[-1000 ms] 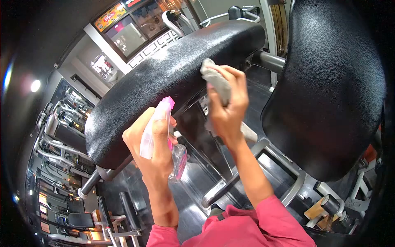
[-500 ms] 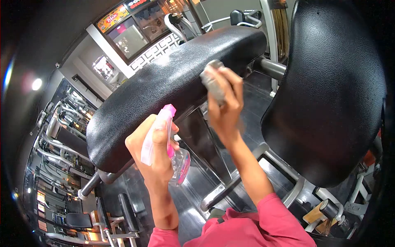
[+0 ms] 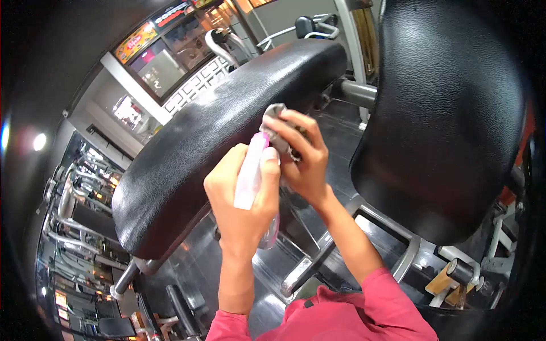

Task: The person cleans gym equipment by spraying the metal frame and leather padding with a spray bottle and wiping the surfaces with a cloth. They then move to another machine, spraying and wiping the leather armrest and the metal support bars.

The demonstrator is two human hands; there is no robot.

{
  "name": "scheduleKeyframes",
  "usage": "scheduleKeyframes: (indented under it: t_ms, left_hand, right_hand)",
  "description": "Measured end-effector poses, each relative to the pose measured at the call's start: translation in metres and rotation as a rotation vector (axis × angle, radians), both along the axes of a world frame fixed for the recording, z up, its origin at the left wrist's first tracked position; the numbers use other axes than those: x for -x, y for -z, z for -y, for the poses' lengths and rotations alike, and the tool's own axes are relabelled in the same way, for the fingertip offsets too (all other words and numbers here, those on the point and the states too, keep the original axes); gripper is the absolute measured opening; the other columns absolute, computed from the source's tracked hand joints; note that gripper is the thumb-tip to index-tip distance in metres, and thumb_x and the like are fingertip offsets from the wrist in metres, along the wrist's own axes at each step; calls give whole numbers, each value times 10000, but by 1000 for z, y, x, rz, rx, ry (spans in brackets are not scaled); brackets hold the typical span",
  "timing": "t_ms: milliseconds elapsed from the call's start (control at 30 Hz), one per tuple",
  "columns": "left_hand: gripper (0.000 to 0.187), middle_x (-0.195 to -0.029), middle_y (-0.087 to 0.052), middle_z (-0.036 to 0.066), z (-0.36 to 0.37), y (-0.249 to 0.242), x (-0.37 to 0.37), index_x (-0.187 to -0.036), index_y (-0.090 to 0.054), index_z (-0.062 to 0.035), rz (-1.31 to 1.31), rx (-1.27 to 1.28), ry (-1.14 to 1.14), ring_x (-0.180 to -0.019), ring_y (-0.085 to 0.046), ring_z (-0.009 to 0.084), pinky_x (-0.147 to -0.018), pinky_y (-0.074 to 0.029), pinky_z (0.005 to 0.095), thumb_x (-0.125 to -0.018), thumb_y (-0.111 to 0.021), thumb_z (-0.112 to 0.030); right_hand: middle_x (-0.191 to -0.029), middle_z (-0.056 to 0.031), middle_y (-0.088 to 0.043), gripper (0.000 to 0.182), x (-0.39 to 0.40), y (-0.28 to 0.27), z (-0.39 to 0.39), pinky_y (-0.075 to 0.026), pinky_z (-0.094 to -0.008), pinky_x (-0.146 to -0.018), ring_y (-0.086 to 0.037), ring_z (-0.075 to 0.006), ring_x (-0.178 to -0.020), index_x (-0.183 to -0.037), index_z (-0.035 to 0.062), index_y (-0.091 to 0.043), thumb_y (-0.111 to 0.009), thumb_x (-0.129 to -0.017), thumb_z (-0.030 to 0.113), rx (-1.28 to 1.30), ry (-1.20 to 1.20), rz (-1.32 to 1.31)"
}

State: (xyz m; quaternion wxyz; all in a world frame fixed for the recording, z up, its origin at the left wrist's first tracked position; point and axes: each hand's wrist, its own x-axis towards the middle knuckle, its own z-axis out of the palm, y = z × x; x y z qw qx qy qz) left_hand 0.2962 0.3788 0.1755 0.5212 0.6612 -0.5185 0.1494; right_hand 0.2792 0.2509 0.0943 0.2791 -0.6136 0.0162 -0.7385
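Observation:
My left hand (image 3: 242,187) is wrapped round a clear spray bottle (image 3: 250,179) with a white and pink trigger head. Its pink nozzle points up at the grey cloth (image 3: 276,128), which my right hand (image 3: 304,153) grips just beside it. Whether nozzle and cloth touch, I cannot tell. Behind both hands lies a long black padded cushion (image 3: 187,145), slanting from lower left to upper right.
A large black backrest pad (image 3: 443,113) stands at the right. Grey metal frame tubes (image 3: 392,227) run low over the dark floor (image 3: 210,278). More gym machines (image 3: 79,227) line the left side, and a window (image 3: 159,68) is at the back.
My left hand has moved up and right with the bottle, and my right hand has come lower with the cloth. The two hands are now close together. The view has shifted slightly.

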Motion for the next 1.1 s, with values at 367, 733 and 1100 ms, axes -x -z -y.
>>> scheduleKeyframes:
  t_ms: [367, 733, 1100]
  left_hand:
    - [190, -705, -495, 13, 36, 0, 1, -865, -605, 46, 10, -78, 141, -597, -535, 51, -507, -510, 232, -931, -642, -129]
    - [176, -727, -477, 114, 43, 29, -13, -797, -545, 29, -122, 66, 340, -603, -475, 244, -562, -385, 352, -855, -659, -93]
    - [226, -762, -484, 121, 50, 23, -13, -914, -590, 60, -313, 25, 489, -651, -499, 240, -612, -404, 353, -902, -605, -165]
  right_hand:
    - [-1186, -130, -598, 460, 27, 20, 13, -443, -349, -992, -591, -274, -1116, -1198, 61, -669, -535, -770, -42, -394, 5, 28]
    - [-1176, -102, -684, 325, -11, -5, 64, -493, -388, -905, -643, -299, -1042, -1097, 92, -723, -661, -781, 43, 90, 333, 69]
    - [-1181, -123, -675, 340, -10, 1, 78, -486, -379, -883, -637, -284, -1056, -1111, 95, -726, -706, -772, 88, 94, 342, 61]
